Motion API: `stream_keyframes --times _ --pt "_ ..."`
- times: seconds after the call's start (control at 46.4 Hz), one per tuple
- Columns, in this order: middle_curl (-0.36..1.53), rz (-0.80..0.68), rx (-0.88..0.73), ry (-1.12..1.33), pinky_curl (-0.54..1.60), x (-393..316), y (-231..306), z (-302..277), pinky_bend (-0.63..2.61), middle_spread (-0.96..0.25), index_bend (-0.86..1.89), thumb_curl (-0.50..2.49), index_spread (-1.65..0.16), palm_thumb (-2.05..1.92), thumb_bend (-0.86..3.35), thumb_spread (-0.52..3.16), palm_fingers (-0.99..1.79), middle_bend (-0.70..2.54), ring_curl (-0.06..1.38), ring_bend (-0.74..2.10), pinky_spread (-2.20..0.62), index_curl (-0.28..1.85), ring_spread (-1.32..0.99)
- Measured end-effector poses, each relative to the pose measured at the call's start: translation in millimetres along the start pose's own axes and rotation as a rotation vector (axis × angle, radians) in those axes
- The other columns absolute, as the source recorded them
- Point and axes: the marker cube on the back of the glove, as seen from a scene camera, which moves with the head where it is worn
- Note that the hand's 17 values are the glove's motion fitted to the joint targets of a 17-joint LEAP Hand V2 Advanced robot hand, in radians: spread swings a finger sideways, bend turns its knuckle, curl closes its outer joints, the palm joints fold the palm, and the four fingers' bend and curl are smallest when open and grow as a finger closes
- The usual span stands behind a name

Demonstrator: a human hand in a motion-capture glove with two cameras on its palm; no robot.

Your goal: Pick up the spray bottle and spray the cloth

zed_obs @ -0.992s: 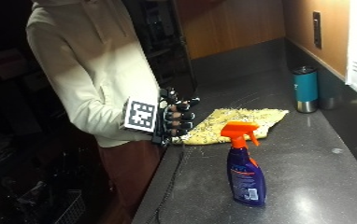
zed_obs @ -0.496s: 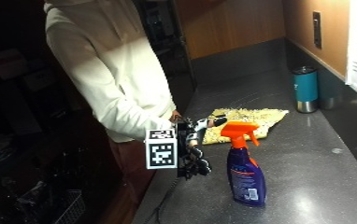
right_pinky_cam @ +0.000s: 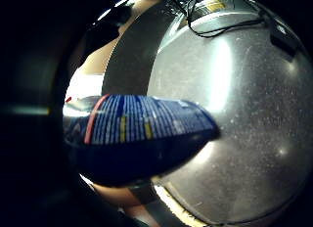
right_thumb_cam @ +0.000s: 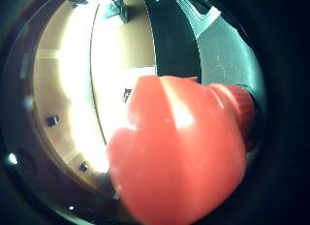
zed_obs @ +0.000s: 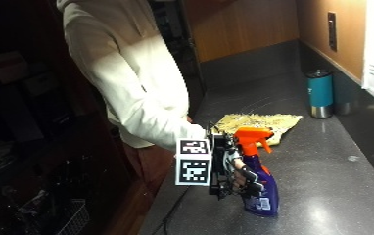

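The blue plastic spray bottle with an orange trigger head is gripped by the black-gloved right hand, whose fingers are curled round the bottle's neck and upper body just below the trigger. The bottle stands tilted; whether its base touches the dark speckled table cannot be told. In the little finger side palm view the blue printed label lies close against the palm, and in the thumb side palm view the orange head fills most of what is seen.

The bottle is judged rigid but slightly squeezable, its glossy wall likely slippery, and its weight dependent on a fill level that cannot be seen. The narrow neck under the trigger is judged the best place to be held, so that a finger can be brought onto the trigger.

Beyond the hand, just behind the bottle's head, a yellow crumpled cloth lies flat on the table; it is soft and light. Farther off, well apart, a teal metal tumbler stands near the wall. Nothing is seen between the nozzle and the cloth.
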Motion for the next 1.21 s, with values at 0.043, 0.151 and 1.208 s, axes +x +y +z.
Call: stream_keyframes --times 0.043,0.151,1.208 --pt "0.39 0.007 0.007 0.009 0.34 -1.6 -3.1 2.1 0.35 -0.03 0.16 0.41 -0.28 0.74 -0.03 0.87 0.43 0.30 0.32 0.47 0.15 0.22 -0.01" --pt "0.39 0.015 0.019 0.028 0.32 -6.2 -9.7 5.6 0.27 -0.05 0.21 0.41 -0.28 0.74 -0.03 0.87 0.66 0.33 0.32 0.48 0.13 0.26 -0.03" --pt "0.49 -1.021 -1.113 1.087 0.39 -154.7 137.9 69.9 0.34 -0.10 0.45 0.70 -0.15 0.94 -0.03 0.26 1.40 0.57 0.42 0.52 -0.23 0.51 -0.18"
